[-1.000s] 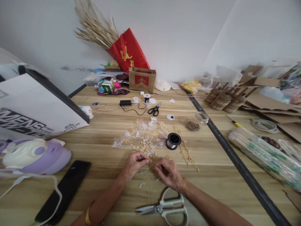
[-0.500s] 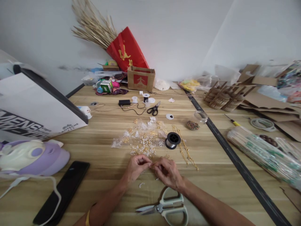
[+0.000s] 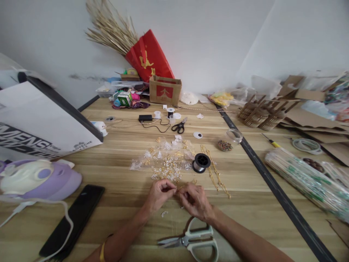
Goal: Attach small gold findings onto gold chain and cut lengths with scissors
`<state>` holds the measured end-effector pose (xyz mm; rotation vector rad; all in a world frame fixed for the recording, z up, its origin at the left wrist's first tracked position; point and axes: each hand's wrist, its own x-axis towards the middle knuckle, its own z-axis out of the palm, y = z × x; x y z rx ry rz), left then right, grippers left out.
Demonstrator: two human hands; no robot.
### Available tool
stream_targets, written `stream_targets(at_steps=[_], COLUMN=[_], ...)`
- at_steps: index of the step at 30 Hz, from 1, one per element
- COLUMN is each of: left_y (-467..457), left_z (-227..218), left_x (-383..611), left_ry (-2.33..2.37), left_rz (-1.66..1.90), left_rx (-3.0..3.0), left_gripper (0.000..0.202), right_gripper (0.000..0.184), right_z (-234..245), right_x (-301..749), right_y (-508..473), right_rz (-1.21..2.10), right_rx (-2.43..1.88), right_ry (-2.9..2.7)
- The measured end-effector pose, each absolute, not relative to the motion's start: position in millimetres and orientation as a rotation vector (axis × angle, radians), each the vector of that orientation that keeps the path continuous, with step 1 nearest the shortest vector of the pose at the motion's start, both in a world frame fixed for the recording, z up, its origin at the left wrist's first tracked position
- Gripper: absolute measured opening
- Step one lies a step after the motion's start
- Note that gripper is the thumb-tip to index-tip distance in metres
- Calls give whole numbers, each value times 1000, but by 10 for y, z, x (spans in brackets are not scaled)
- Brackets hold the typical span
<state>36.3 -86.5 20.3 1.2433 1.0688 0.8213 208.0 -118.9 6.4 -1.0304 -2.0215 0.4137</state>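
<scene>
My left hand pinches something too small to make out, its thumb and forefinger tips pressed together. Close beside it, my right hand is closed too, with curled fingers that hide whatever they hold. Just beyond the hands lies a heap of clear and gold beads among small plastic bags. A black spool of thin wire stands to the right of that heap, with a gold chain alongside. Below the hands are a few clear beads and a pair of pale-handled scissors, lying spread on the table.
At left are a black phone, a cable, a purple-and-white device and a white box. Black scissors and a cup of coloured beads lie farther back. Packaged sticks and small baskets are at right.
Both hands stay almost in place, fingertips close together. The view has shifted slightly, and the objects on the table lie as before.
</scene>
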Motion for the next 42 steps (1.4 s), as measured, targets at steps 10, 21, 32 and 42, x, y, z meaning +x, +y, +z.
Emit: stream_targets(at_steps=[10, 21, 32, 42], left_y=[-901, -906, -890, -875], left_z=[244, 254, 199, 204], left_x=[376, 380, 380, 361], left_ry=[1093, 1110, 1069, 1042], left_rz=[815, 799, 797, 805], left_rx=[1315, 1288, 1234, 1185], left_gripper=[5, 5, 8, 11], right_gripper=[9, 10, 10, 9], right_z=[91, 80, 69, 95], right_x=[2072, 2074, 2075, 2074], right_y=[-1186, -1193, -1185, -1192], right_rz=[413, 370, 364, 318], right_rx=[-1023, -1023, -1014, -976], right_ry=[-2021, -2034, -2054, -2053])
